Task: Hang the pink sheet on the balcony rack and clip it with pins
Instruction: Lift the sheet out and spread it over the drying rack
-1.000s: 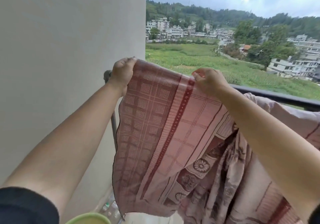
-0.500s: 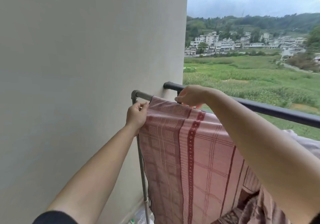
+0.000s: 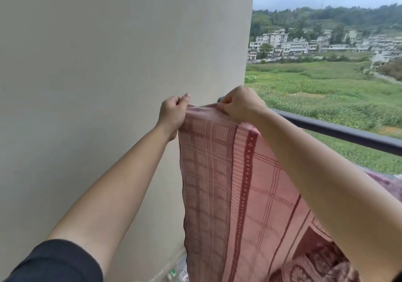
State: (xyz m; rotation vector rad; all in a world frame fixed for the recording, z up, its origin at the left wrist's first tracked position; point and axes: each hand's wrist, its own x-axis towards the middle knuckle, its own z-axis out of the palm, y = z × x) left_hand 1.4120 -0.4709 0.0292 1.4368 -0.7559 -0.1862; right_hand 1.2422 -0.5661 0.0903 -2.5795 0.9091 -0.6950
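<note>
Pink sheet (image 3: 228, 173): checked cloth with a dark red border stripe. Its top hem is raised at the far end of the balcony and its left edge hangs straight down, while the lower right part is bunched. The rack bar is hidden under the hem, so whether the cloth already lies over it cannot be told.

Left hand (image 3: 173, 114): pinches the top left corner, fingers curled on the hem.

Right hand (image 3: 239, 105): grips the same hem just to the right. A short stretch is drawn taut between the hands, probably to keep the edge flat and square for laying.

Wall (image 3: 108, 64): pale and plain, just left of the sheet's hanging edge, leaving little room leftward.

Railing (image 3: 337, 131): dark rail running right from behind the right hand. The open room for spreading lies that way.

Pins: none in view; clipping not yet done
</note>
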